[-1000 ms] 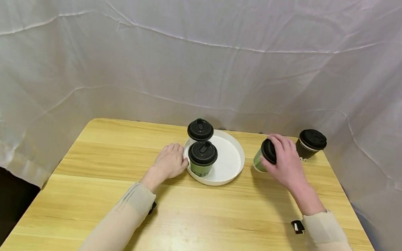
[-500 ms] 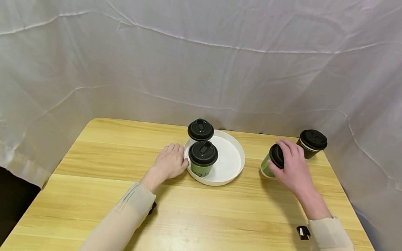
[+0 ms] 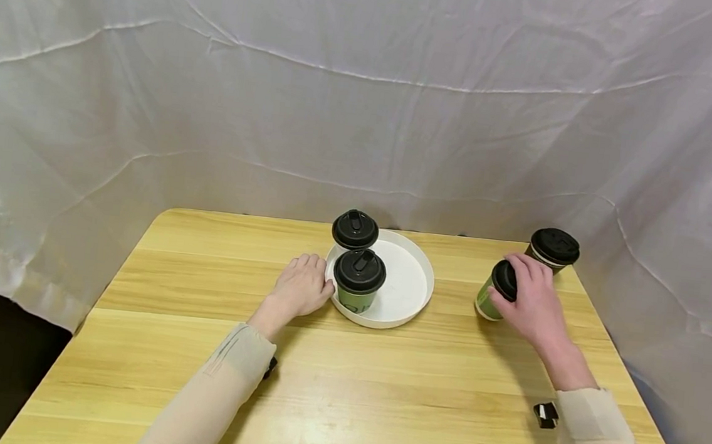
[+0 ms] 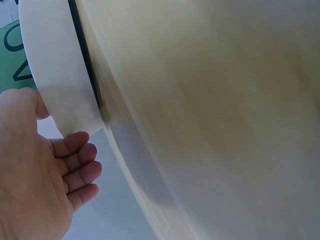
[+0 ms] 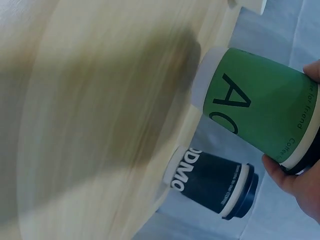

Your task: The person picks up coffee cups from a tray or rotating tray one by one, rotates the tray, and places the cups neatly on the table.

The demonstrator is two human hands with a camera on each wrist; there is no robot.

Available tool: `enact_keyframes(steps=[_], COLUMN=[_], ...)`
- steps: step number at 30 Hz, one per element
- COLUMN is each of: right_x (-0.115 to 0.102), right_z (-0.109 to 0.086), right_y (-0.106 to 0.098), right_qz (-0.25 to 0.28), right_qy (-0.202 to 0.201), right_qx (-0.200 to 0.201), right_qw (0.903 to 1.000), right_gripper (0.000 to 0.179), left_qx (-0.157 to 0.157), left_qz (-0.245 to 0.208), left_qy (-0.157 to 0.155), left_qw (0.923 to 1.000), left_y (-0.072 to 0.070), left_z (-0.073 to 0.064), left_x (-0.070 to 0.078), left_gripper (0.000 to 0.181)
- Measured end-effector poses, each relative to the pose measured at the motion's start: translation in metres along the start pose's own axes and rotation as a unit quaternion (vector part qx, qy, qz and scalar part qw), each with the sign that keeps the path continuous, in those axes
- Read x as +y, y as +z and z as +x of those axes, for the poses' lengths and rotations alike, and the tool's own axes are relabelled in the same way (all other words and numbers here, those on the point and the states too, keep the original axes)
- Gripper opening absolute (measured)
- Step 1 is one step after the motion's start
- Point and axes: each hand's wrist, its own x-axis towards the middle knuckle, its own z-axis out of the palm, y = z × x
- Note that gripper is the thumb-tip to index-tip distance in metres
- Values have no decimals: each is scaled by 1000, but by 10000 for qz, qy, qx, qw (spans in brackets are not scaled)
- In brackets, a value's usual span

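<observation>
My right hand (image 3: 531,301) holds a green paper coffee cup (image 3: 486,300) by its black lid, fingers and thumb around the top. The cup (image 5: 255,100) leans a little; whether its base touches the table I cannot tell. My left hand (image 3: 301,286) is at the left rim of a round white tray (image 3: 409,306). In the left wrist view, its thumb and curled index finger pinch the tray wall (image 4: 57,65). On the tray's left side stand another green lidded cup (image 3: 358,283) and, behind it, a black-lidded cup (image 3: 355,230) whose body is mostly hidden.
A dark lidded coffee cup (image 3: 553,249) stands at the table's back right corner, partly behind my right hand. White cloth (image 3: 367,109) hangs behind and beside the wooden table (image 3: 378,396). Small black objects sit by both wrists.
My right hand has moved to the right and slightly nearer with the green cup, away from the tray. The left hand, tray and its cups have stayed put.
</observation>
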Motion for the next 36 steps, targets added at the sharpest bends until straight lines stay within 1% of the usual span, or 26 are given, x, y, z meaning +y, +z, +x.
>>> enact_keyframes(steps=[3, 14, 21, 26, 31, 36], right_x=[6, 25, 37, 43, 48, 55], right_z=[-2, -7, -11, -13, -14, -15], right_y=[-1, -7, -12, -17, -23, -28], right_qz=[-59, -158, -165, -190, -232, -316], right_qy=[146, 444, 833, 910, 957, 1036], right_qx=[-82, -204, -421, -410, -305, -345], right_qw=[9998, 9987, 9955, 9948, 9947, 9935], right_gripper=[63, 65, 68, 69, 69, 68], left_qx=[30, 94, 114, 83, 45, 47], left_qz=[-6, -52, -39, -18, -14, -26], left_qy=[3, 18, 26, 19, 3, -24], left_qw=[10000, 9999, 9999, 10000, 10000, 10000], left_y=[1, 1, 1, 1, 1, 0], left_z=[0, -1, -1, -1, -2, -1], left_x=[0, 1, 1, 1, 1, 2], left_gripper=[33, 31, 30, 30, 30, 29])
